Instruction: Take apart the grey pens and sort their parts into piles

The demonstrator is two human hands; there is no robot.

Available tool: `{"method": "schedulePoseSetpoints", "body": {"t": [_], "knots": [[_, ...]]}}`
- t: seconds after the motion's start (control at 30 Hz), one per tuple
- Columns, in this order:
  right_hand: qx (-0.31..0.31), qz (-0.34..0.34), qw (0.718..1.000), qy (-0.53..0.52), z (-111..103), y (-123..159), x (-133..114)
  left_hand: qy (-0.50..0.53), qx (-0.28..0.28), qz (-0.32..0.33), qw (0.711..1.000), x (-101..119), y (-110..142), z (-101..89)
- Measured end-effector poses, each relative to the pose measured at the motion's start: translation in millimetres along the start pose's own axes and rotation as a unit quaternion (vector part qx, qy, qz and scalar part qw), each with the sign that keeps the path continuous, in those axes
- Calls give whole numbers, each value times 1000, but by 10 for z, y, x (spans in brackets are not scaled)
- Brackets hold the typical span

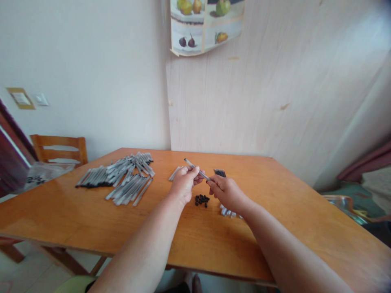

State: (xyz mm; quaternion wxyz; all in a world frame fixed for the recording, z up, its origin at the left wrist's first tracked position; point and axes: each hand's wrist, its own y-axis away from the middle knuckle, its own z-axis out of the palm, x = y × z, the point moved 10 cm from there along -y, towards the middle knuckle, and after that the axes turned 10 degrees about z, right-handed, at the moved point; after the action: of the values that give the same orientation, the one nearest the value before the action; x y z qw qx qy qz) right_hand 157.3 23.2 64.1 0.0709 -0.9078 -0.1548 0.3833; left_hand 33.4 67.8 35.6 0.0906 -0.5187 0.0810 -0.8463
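On the near part of the table, white bits lie partly behind the right forearm, and just left of them is a small heap of black bits. Above these, the left hand grips a clear pen around its middle between thumb and fingers, while the right hand pinches its lower end, fingertips closed on it; the pen slants, its dark far tip up and to the left. Whether that lower end is finished is hidden by the fingers. Well to the left sits a big spread of pens, many with dark ends, which I'd judge to be the bulk of the work — though whether they are done or waiting, I cannot tell. What seems left is the loose stock: both heaps of bits, plus the dark rods beyond the right hand. One or more clear tubes lie just beyond the left hand. Farther off are a chair, a plastic bag holding dark pieces, and a fruit poster on the wall — no brand, label or lettering can be read anywhere.
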Motion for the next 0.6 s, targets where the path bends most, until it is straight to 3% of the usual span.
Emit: {"method": "schedulePoseSetpoints", "body": {"t": [0.13,0.27,0.37,0.5,0.6], "knots": [[14,-18,999,34,-32,30,-52,5,22,3,1000,13,-39,-62],[29,-28,998,56,-87,63,16,33,115,38,992,159,-188,-439],[35,1,999,30,-170,36,173,21,140,57,988,245,-277,-623],[62,69,996,-15,-360,-31,457,4,122,83,989,284,-290,-593],[67,109,991,39,-471,-68,650,-16,117,86,989,273,-269,-561]]}}
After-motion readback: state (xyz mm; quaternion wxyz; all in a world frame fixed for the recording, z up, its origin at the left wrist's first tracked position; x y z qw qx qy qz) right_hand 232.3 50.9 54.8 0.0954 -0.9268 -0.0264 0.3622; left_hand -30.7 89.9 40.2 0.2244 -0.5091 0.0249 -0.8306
